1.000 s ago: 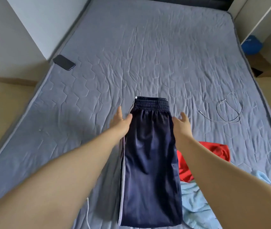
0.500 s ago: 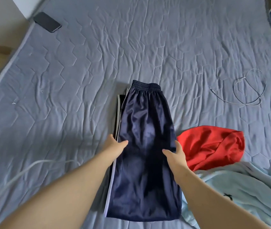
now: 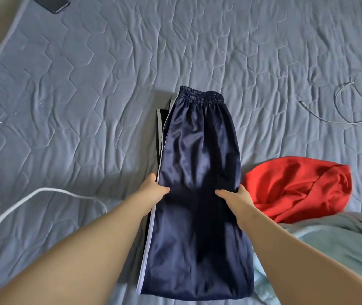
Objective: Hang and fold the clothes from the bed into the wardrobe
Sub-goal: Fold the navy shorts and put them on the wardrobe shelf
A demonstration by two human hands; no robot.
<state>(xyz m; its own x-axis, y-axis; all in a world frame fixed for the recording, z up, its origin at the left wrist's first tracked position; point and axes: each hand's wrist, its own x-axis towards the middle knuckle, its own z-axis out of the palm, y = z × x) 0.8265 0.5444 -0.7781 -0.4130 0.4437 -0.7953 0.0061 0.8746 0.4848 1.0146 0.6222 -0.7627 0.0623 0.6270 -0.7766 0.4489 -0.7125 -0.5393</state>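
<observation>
The navy trousers [image 3: 199, 164] lie flat on the bed [image 3: 109, 73], folded lengthwise. Their long axis runs straight away from the person, with the waistband [image 3: 202, 96] at the far end and the hems nearest.

The left hand [image 3: 152, 190] pinches the left edge about halfway along, thumb on top. The right hand [image 3: 236, 198] grips the right edge opposite it in the same way. The fingers of both hands are tucked under the cloth and hidden.

A darker layer with a grey stripe shows along the upper left edge, but what it belongs to is unclear.

A red garment [image 3: 296, 188] lies just right of the trousers. A pale blue garment [image 3: 340, 249] is cut off by the right and bottom edges. The phone [image 3: 52, 3] is clipped at the top, and the white cable [image 3: 21, 201] runs off the left side. A thin cable [image 3: 356, 102] coils at the far right.
</observation>
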